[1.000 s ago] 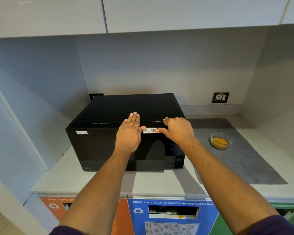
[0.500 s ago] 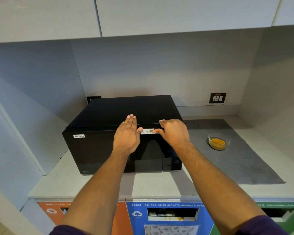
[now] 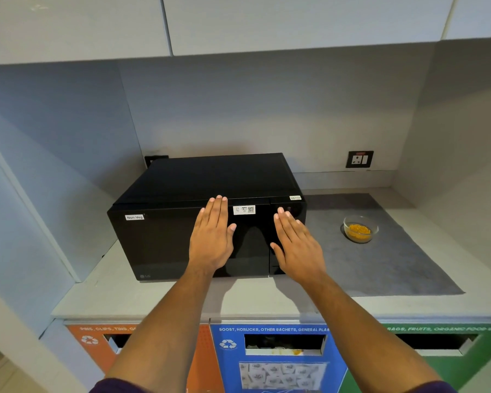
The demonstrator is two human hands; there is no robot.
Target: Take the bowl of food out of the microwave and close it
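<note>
A black microwave (image 3: 165,239) stands on the counter with its door shut. My left hand (image 3: 211,239) lies flat in front of the door, fingers straight and together, tips near the top edge. My right hand (image 3: 296,248) is flat and open in front of the door's right side and the control panel, holding nothing. A clear glass bowl (image 3: 360,228) with yellow food sits on the grey mat (image 3: 394,265) to the right of the microwave, apart from both hands.
White cabinets hang overhead. A wall socket (image 3: 359,159) is on the back wall at right. Side walls box in the counter (image 3: 111,296). Below its front edge are orange (image 3: 97,336), blue (image 3: 227,344) and green (image 3: 488,350) recycling bins with slots.
Both hands have slid down from the microwave's top front edge to its front face. The right hand, curled over the edge before, is now flat with straight fingers.
</note>
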